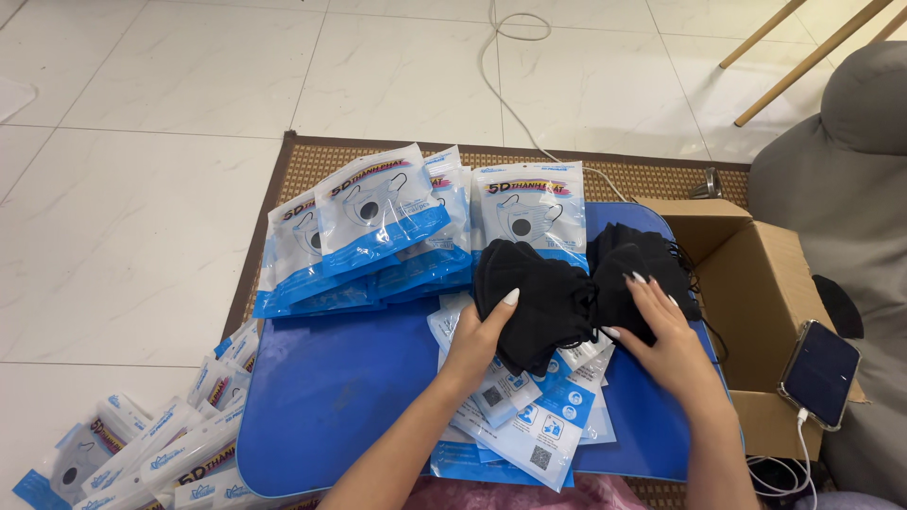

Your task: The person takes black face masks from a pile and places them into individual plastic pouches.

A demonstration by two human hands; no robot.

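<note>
My left hand grips a stack of black face masks from below, thumb on its front. My right hand rests on a second bunch of black masks just to the right, fingers curled over it. Both bunches sit above a low blue table. Under my hands lie several flat, empty white-and-blue mask pouches. Filled pouches of the same kind are stacked at the back of the table, each showing a mask picture.
An open cardboard box stands right of the table, a phone on a charging cable leaning at its edge. More pouches lie on the floor at the lower left. A woven mat, white cable and grey seat surround the table.
</note>
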